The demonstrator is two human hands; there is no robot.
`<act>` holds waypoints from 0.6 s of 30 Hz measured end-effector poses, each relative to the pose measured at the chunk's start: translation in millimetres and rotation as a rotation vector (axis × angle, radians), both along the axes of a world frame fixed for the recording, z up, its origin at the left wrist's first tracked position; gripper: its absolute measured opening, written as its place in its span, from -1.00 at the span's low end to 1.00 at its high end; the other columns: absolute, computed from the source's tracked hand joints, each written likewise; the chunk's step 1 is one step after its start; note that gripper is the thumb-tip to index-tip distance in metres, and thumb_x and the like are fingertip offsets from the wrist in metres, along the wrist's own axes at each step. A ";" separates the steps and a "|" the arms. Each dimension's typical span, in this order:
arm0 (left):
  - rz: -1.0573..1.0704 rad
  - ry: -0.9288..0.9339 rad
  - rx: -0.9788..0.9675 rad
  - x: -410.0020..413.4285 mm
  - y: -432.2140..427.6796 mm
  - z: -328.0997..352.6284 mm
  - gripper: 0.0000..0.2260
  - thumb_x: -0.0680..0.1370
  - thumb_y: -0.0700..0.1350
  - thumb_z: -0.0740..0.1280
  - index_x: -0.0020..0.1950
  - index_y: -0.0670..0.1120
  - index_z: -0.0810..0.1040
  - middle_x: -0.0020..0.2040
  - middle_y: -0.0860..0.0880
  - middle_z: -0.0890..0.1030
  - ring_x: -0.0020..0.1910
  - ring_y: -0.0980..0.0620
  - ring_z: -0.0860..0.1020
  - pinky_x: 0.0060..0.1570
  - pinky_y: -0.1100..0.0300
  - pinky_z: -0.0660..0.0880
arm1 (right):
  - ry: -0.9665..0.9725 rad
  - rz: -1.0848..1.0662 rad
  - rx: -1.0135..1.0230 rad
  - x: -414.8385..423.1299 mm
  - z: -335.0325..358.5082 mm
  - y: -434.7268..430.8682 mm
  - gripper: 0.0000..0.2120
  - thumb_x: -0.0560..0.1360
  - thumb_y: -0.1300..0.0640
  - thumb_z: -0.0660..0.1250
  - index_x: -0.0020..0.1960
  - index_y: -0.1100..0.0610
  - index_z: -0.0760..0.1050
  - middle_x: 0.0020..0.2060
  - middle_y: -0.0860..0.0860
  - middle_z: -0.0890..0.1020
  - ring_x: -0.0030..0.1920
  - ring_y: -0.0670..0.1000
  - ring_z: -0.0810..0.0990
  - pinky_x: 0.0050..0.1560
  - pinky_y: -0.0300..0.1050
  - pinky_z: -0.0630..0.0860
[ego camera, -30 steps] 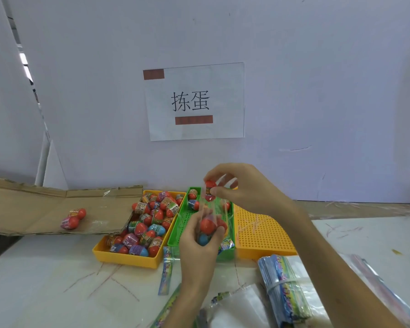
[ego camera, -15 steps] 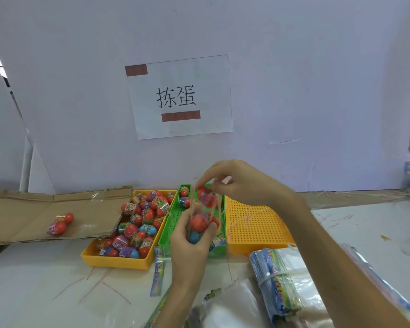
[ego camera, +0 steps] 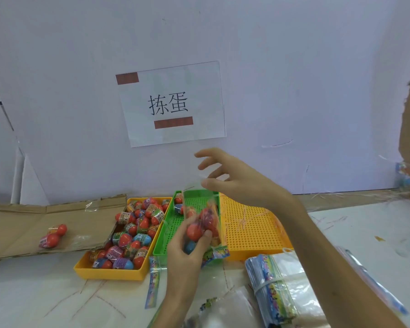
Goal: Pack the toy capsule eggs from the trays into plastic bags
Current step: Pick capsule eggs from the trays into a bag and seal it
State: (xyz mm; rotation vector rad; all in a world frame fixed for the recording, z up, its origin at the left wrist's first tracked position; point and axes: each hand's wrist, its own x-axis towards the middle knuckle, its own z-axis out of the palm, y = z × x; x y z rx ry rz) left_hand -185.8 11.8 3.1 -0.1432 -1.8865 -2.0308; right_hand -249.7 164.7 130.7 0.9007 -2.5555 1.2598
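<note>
Above the green tray (ego camera: pixel 169 237), egg bag (ego camera: pixel 207 218) upright, mouth up, gripped by left hand (ego camera: pixel 187 256); right hand (ego camera: pixel 237 183) spread.

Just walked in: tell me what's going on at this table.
A person is bagging toy capsule eggs. The left hand grips a clear plastic bag holding a few eggs, over the green tray. The right hand hovers open above the bag's mouth, holding nothing. The egg-filled yellow tray sits alongside.
</note>
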 end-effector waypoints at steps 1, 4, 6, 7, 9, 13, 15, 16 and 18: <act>-0.009 0.003 0.005 -0.7 -0.2 0.5 -0.64 0.39 0.02 0.47 0.18 0.05 0.65 0.03 0.10 0.72 0.03 0.11 0.68 0.01 0.14 0.65 | -0.034 0.015 0.006 0.3 -0.4 -0.1 -0.45 0.59 -0.05 0.36 0.50 -0.16 0.23 0.26 -0.15 0.48 0.10 -0.14 0.60 0.10 -0.11 0.61; -0.007 0.011 0.044 -1.5 -0.9 1.9 -0.68 0.36 0.00 0.47 0.10 -0.01 0.68 -0.05 0.05 0.74 -0.04 0.09 0.70 -0.07 0.22 0.62 | -0.117 0.051 0.061 -0.1 -1.8 -0.9 -0.26 0.52 -0.19 0.40 0.56 -0.18 0.09 0.33 -0.13 0.45 0.12 -0.09 0.63 0.14 -0.05 0.63; -0.007 0.012 0.081 -1.7 -2.4 2.5 -0.68 0.34 -0.01 0.49 0.07 -0.03 0.69 -0.06 0.00 0.74 -0.05 0.04 0.70 -0.09 0.24 0.62 | -0.183 0.086 0.092 -0.8 -4.1 -0.3 -0.18 0.44 -0.27 0.41 0.57 -0.19 0.09 0.30 -0.15 0.46 0.13 -0.07 0.63 0.17 -0.02 0.62; -0.010 0.016 0.092 -1.9 -3.2 2.6 -0.68 0.33 -0.02 0.50 0.07 -0.03 0.70 -0.06 -0.03 0.74 -0.05 0.02 0.71 -0.10 0.24 0.62 | -0.229 0.115 0.103 -1.3 -6.0 0.6 -0.17 0.38 -0.31 0.40 0.55 -0.19 0.14 0.26 -0.18 0.49 0.14 -0.06 0.63 0.17 -0.02 0.62; -0.016 0.023 0.102 -1.0 -4.4 3.9 -0.71 0.34 -0.06 0.58 0.05 0.01 0.73 -0.06 -0.06 0.74 -0.04 0.00 0.70 -0.09 0.25 0.61 | -0.318 0.183 0.134 -2.2 -10.6 2.3 -0.30 0.33 -0.36 0.39 0.42 -0.22 0.34 0.18 -0.18 0.56 0.13 -0.08 0.63 0.15 -0.03 0.64; -0.006 0.042 0.124 1.9 -3.7 7.9 -0.73 0.39 -0.04 0.45 0.08 0.11 0.72 -0.04 -0.03 0.73 0.00 0.02 0.68 -0.07 0.27 0.59 | -0.354 0.249 0.167 -3.0 -16.3 0.5 -0.60 0.41 -0.33 0.38 0.18 -0.20 0.58 0.12 -0.14 0.64 0.12 -0.10 0.64 0.15 -0.04 0.64; 0.000 0.049 0.138 3.7 -2.2 10.3 -0.74 0.43 0.00 0.43 0.11 0.18 0.70 0.00 0.00 0.73 0.04 0.05 0.68 -0.02 0.22 0.60 | -0.350 0.246 0.119 -3.3 -17.8 -1.7 -0.66 0.43 -0.26 0.41 0.16 -0.18 0.60 0.12 -0.13 0.65 0.13 -0.08 0.64 0.17 -0.03 0.63; 0.001 0.051 0.136 4.4 -1.3 11.2 -0.74 0.44 0.02 0.43 0.13 0.19 0.69 0.02 0.02 0.72 0.07 0.05 0.67 0.02 0.18 0.59 | -0.328 0.232 0.100 -4.2 -19.3 -2.8 -0.69 0.46 -0.21 0.44 0.15 -0.13 0.62 0.10 -0.10 0.65 0.12 -0.05 0.64 0.17 -0.03 0.63; -0.015 0.056 0.129 6.4 0.4 12.9 -0.72 0.47 0.04 0.41 0.17 0.21 0.66 0.07 0.04 0.72 0.10 0.06 0.67 0.06 0.15 0.60 | -0.275 0.189 0.072 -6.6 -23.1 -6.3 -0.75 0.53 -0.10 0.45 0.14 -0.01 0.64 0.06 -0.05 0.67 0.07 -0.02 0.65 0.12 -0.05 0.64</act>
